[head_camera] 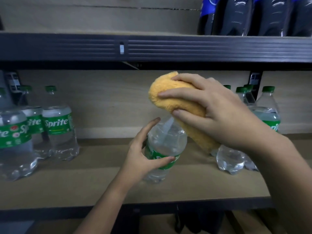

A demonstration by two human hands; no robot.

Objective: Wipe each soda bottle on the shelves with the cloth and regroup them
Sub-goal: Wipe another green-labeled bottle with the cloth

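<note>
Head view, one moment, middle shelf [118, 186] of a dark-framed rack.

Item in hand: Sprite bottle [166, 149], clear with a green label, standing near the shelf's front edge, between two groups of like bottles. Its cap and neck are hidden under the cloth.

Left hand [143, 149]: grip curled round the bottle's body at label height, thumb across the front of the label, fingers reaching up the far side. It steadies the bottle.

Right hand [214, 110]: grip closed over a yellow-orange cloth [175, 102], fingers spread across it, pressing it down on the bottle's top. A tail of cloth hangs down the bottle's right shoulder.

Step, as judged: wiping the upper part of this one bottle. The body and label look not yet reached by the cloth.

Next move, as judged: draw the cloth down and round the body while the left grip turns or shifts to uncover the label, then set the bottle in with a group.

Other stock:
- Left group of Sprite bottles [56, 125], three in view, well apart from the held one.
- Right group of Sprite bottles [268, 112], partly hidden behind the right forearm; count cannot be told.
- Dark cola bottles [239, 16] with blue labels on the upper shelf [152, 48].
</note>
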